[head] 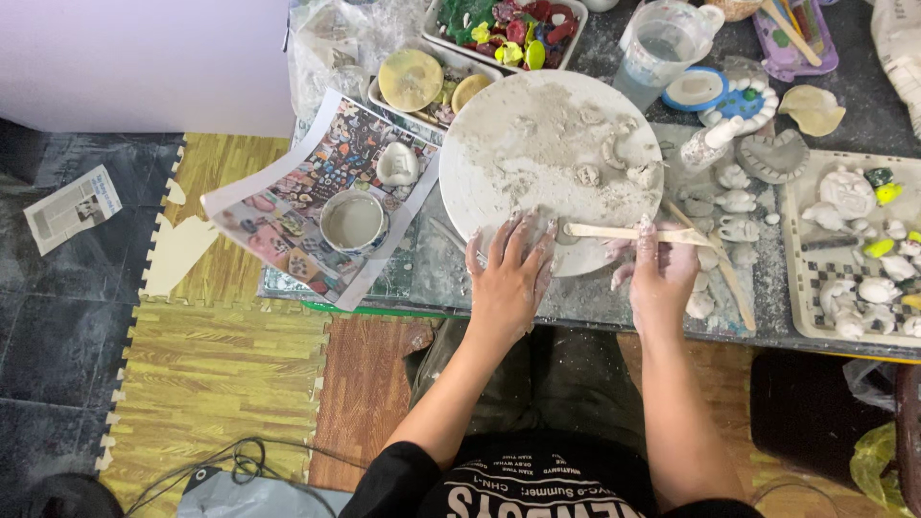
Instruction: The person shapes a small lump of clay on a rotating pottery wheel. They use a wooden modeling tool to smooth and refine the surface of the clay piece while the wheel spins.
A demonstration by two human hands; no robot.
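Left hand [506,273], clay-smeared, lies flat with fingers spread on the near rim of the round white clay-dusted work board [552,158] at the table edge; right hand [660,269] is closed around the flat pale wooden modelling stick [628,231], whose blade lies along that rim towards the left fingers. The step looks like scraping or trimming clay at the board's near edge. Next move probably calls for a steady left-hand brace and a shallow blade angle, clear of the small grey clay lumps [614,158] farther up.
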